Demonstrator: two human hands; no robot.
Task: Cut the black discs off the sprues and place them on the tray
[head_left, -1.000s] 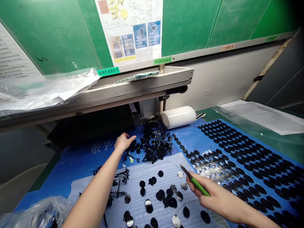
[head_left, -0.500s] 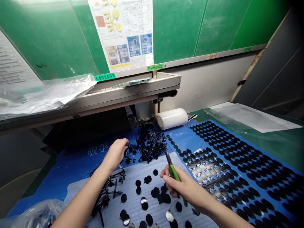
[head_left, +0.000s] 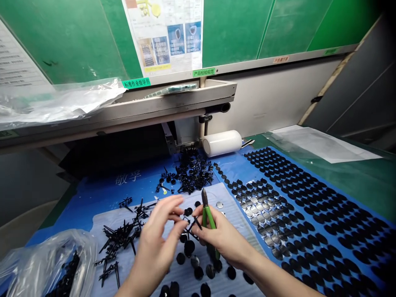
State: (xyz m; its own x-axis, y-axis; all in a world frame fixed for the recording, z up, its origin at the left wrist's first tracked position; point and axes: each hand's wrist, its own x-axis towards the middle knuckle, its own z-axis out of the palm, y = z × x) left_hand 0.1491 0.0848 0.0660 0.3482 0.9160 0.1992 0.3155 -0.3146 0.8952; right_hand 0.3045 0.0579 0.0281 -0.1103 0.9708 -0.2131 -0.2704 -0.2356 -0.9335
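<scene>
My right hand holds green-handled cutters, their dark jaws pointing up, and its thumb and fingers also pinch a black branched plastic piece. Facing it, my left hand has its fingers curved and apart, the tips near that piece; nothing shows clearly between them. Loose black discs lie on the pale foam sheet below both hands. Left of my left hand is a pile of black branched scraps. A heap of black parts lies beyond the hands.
Rows of black discs cover the blue mat at the right. A white roll lies at the back, below a metal ledge. Bottom left is a clear plastic bag with black parts inside. A white sheet lies back right.
My left hand has come back from the heap toward my right hand. A black branched piece now shows at my right fingers. The view has tilted down somewhat.
</scene>
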